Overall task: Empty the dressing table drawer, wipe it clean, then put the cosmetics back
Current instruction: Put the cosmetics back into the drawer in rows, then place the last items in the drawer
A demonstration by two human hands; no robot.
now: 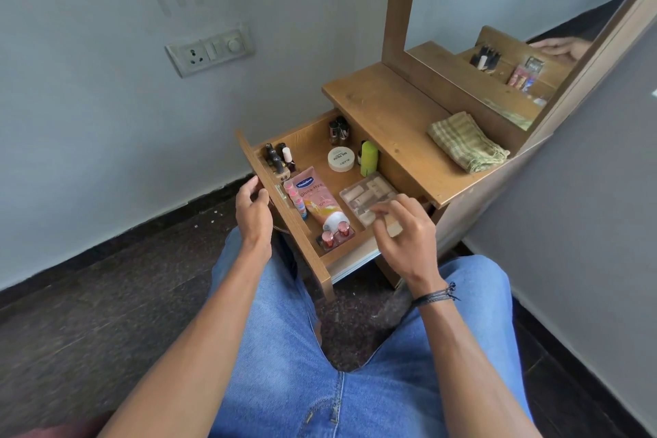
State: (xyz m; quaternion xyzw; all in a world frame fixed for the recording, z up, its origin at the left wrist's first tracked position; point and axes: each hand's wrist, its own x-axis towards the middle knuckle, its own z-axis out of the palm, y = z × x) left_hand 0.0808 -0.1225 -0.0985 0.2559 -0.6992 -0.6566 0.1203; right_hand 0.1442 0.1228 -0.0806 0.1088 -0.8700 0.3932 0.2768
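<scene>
Over the brown wooden drawer (309,146), right hand (401,235) curls onto clear plastic box (366,195), grasp unclear; left hand (253,213) loosely curled, empty.

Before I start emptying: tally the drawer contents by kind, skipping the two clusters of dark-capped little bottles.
Pink tube: 1
Round white tin: 1
Green bottle: 1
Clear plastic box: 1
Rose-capped bottles: 2
Pack of pink sticks: 1
Total: 7
</scene>
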